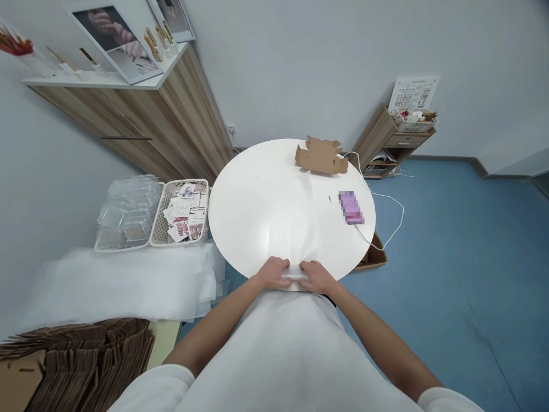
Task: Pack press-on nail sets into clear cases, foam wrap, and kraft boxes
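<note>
My left hand [273,272] and my right hand [318,277] are at the near edge of the round white table [249,194]. Between them lies a thin translucent white foam sheet [294,275], its near end folded or rolled into a narrow band. Each hand has its fingers curled on one end of that band. The rest of the sheet is spread flat away from me and hardly stands out against the white tabletop. Whether anything is wrapped inside cannot be made out.
An unfolded cardboard box [321,155] and a blurred purple phone [350,207] with a white cable lie on the table. Leftward are a basket of cards [182,212], clear plastic boxes [128,209], stacked foam sheets [128,283] and folded cardboard [81,360]. A carton [372,257] stands below right.
</note>
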{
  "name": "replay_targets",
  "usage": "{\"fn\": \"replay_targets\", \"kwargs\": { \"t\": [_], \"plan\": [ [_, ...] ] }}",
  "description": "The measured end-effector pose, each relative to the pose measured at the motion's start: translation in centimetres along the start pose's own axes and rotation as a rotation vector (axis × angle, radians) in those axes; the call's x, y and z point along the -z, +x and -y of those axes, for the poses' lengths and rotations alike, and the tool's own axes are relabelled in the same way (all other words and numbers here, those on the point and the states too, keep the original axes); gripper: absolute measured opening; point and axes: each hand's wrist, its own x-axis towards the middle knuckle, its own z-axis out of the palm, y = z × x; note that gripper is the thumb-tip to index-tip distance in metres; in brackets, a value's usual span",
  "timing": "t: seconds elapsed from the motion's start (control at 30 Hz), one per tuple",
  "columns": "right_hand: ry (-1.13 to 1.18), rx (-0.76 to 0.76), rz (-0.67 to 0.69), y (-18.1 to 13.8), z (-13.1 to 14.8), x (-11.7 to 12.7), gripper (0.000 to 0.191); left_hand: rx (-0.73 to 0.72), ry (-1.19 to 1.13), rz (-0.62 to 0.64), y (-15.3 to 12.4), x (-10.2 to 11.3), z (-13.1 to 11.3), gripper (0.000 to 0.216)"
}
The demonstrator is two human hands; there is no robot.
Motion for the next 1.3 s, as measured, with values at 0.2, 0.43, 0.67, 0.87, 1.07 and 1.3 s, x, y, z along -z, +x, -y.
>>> {"fn": "replay_targets", "kwargs": {
  "t": [0.2,0.43,0.67,0.87,1.07,1.3],
  "plan": [
    [0.089,-0.029,-0.025,-0.3,0.4,0.8,0.024,0.016,-0.114,-0.045,-0.4,0.6,-0.2,0.029],
    [0.225,-0.206,0.009,2.1,-1.0,3.1,0.026,0.192,-0.415,0.114,0.8,3.0,1.9,0.037],
    [0.267,-0.391,0.062,4.3,-2.7,2.7,0.032,0.431,-0.578,0.063,2.4,1.5,4.0,0.026],
    [0.240,-0.543,-0.017,4.3,-4.1,1.9,0.025,0.642,-0.451,-0.041,2.8,0.8,4.8,0.027],
    [0.032,-0.650,-0.293,2.4,-4.8,0.7,0.028,0.689,-0.243,-0.177,1.3,0.6,4.2,0.030],
    [-0.118,-0.132,-0.266,2.6,-2.2,0.3,0.033,0.101,0.006,-0.238,2.2,1.2,2.0,0.060]
  ]
}}
